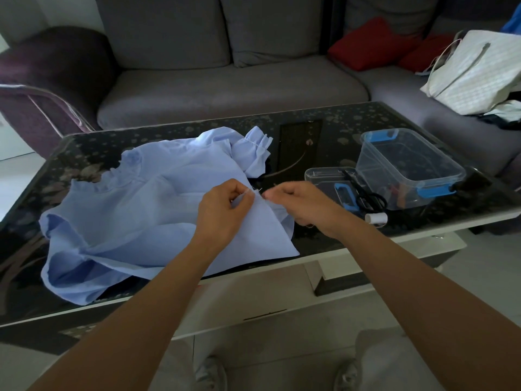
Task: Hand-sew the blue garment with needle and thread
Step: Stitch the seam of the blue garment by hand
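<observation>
The garment [127, 215] lies rumpled on the tabletop [310, 142], centre-left of the frame. The left hand [222, 210] pinches its raised edge. The right hand [298, 207], just beside, is pinched too; what it holds is too small to tell.

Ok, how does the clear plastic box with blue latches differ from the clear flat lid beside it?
The clear plastic box is deep and stands open-topped; the clear flat lid is shallow and lies flat. The lid sits nearer the person, with black scissors lying on it; the box sits behind. Both are transparent with blue latches.
</observation>
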